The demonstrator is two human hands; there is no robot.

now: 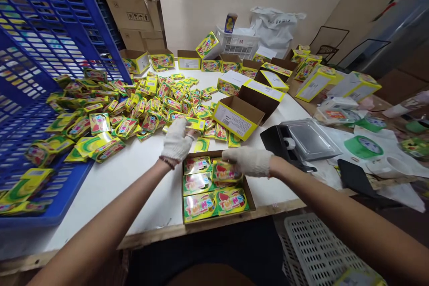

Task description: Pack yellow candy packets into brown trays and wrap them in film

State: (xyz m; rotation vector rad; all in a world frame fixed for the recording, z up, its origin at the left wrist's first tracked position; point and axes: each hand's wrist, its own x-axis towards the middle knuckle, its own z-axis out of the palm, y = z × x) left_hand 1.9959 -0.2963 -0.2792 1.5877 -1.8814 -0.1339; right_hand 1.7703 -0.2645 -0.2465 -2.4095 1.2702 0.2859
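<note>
My left hand (178, 140), in a white knit glove and with a beaded bracelet at the wrist, grips a small yellow-green carton (197, 124) at the near edge of a loose pile (167, 100). In front of me stands an open display box (219, 220) with small "TWINS" cartons (200, 206) lying face up in two columns. Over its back right part, my right hand (250, 161), gloved too, closes its fingers on another small carton (225, 172). The glove hides part of that carton.
At the left a big blue crate (43, 221) lies tipped, spilling cartons onto the white table (140, 187). Empty display boxes (234, 118) stand behind the pile. To the right are a scale (311, 138) and green tape rolls (363, 146). A white basket (318, 237) sits below the table edge.
</note>
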